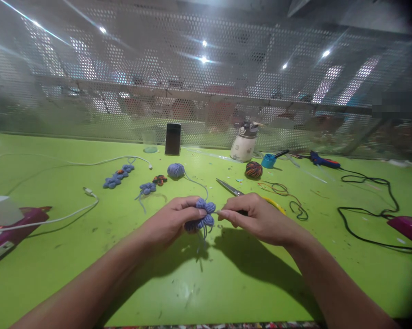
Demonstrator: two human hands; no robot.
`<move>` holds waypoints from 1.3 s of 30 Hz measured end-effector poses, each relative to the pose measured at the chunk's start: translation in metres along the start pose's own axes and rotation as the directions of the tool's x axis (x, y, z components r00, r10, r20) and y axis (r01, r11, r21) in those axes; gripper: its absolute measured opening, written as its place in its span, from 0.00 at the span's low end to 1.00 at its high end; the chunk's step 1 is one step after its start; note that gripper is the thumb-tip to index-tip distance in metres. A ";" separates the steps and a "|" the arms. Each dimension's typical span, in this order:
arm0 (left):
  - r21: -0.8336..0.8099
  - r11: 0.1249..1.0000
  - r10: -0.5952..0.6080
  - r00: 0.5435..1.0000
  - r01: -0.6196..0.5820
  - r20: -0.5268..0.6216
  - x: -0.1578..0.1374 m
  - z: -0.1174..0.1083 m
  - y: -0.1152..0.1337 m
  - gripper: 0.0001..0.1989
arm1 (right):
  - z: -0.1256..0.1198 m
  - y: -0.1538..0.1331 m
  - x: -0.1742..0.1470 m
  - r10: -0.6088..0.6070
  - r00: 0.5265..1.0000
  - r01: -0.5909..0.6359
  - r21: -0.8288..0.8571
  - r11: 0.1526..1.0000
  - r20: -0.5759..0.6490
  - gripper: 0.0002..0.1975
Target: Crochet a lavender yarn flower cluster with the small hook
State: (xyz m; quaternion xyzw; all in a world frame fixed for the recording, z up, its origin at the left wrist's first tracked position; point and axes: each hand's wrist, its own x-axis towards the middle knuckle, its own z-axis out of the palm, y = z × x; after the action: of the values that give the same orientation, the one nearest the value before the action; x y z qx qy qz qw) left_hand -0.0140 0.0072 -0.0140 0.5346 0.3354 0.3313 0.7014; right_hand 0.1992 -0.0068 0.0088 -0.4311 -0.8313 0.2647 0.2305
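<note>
My left hand [178, 214] is closed on a blue-purple crocheted flower [206, 221], thumb on its front. Loose yarn ends hang below the flower, and a strand runs from it back to a blue-purple yarn ball [176, 171]. In the closed fingers of my right hand [254, 218] is a crochet hook [218, 212], its thin tip pointing at the flower's right edge; most of it is hidden in the hand. Behind that hand lie scissors [229, 187] with yellow handles, partly covered. Other crocheted flowers, one blue-purple [147, 188] and one orange-black [159, 179], lie to the left.
A joined row of blue flowers [113, 179], a phone [173, 139], a clear cup [150, 142], a white bottle [243, 145], a multicoloured yarn ball [254, 170], blue tape [268, 161] and a glue gun [324, 161] stand farther back. Power strips [17, 230] and cables flank both sides.
</note>
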 end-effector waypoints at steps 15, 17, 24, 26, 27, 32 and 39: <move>-0.128 0.991 -0.036 0.997 0.045 0.070 -0.003 0.003 0.001 0.07 | -0.004 -0.004 -0.002 -0.034 0.995 0.028 0.068 0.997 0.098 0.21; -0.137 0.990 -0.030 0.996 0.042 0.090 -0.004 0.002 0.001 0.07 | -0.003 -0.003 -0.002 -0.031 0.993 0.020 0.106 0.994 0.111 0.21; -0.155 0.986 -0.036 0.992 0.054 0.118 -0.004 0.001 0.000 0.08 | -0.002 -0.004 -0.002 -0.017 0.994 0.005 0.112 0.994 0.108 0.20; -0.156 0.987 -0.029 0.994 0.045 0.105 -0.004 0.001 0.000 0.08 | -0.002 -0.005 -0.003 -0.066 0.996 0.063 0.044 0.997 0.065 0.20; -0.155 0.987 -0.025 0.995 0.040 0.098 -0.004 0.001 0.000 0.08 | -0.001 -0.006 -0.003 -0.092 0.995 0.091 0.006 0.996 0.041 0.20; -0.165 0.985 -0.031 0.998 0.041 0.060 -0.005 0.001 0.002 0.08 | 0.001 -0.008 -0.005 -0.170 0.981 0.150 -0.184 0.971 -0.094 0.17; -0.188 0.982 -0.014 0.999 0.020 0.035 -0.004 0.000 0.004 0.09 | 0.002 -0.013 -0.009 -0.153 0.971 0.093 -0.301 0.949 -0.183 0.15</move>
State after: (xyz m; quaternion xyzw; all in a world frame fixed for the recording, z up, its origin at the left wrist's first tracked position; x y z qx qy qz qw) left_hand -0.0163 0.0042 -0.0096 0.4685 0.2956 0.3466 0.7570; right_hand 0.1949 -0.0209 0.0143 -0.4321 -0.8584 0.0796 0.2647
